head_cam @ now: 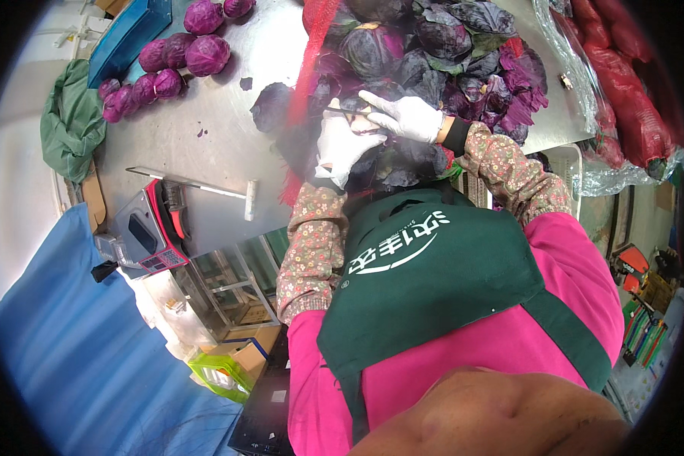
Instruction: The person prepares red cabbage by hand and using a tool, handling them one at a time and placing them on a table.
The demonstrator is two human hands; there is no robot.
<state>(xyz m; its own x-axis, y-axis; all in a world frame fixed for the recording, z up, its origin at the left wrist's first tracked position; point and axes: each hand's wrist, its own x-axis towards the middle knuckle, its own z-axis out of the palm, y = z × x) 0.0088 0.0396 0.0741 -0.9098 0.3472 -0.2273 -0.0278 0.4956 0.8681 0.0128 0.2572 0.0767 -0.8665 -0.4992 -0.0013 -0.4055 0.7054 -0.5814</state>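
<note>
My left hand [345, 145], in a white glove, holds a red cabbage [365, 124] whose pale stem end shows between my hands; the rest is hidden. Against that pale end, my right hand [407, 117], also gloved, grips a knife [345, 111] with a thin dark blade. Its handle is covered by my fingers. Around both hands lies a heap of red cabbages [373, 48] with dark, loose outer leaves [527, 85]. A red mesh bag [313, 51] runs down the heap's left side.
Trimmed red cabbages [208, 55] sit left on the metal table [233, 137], near a blue tray [128, 43]. A digital scale [154, 225] and a hooked rod [188, 182] lie nearer me. Filled red mesh sacks [627, 97] stand right, above a white crate [573, 165].
</note>
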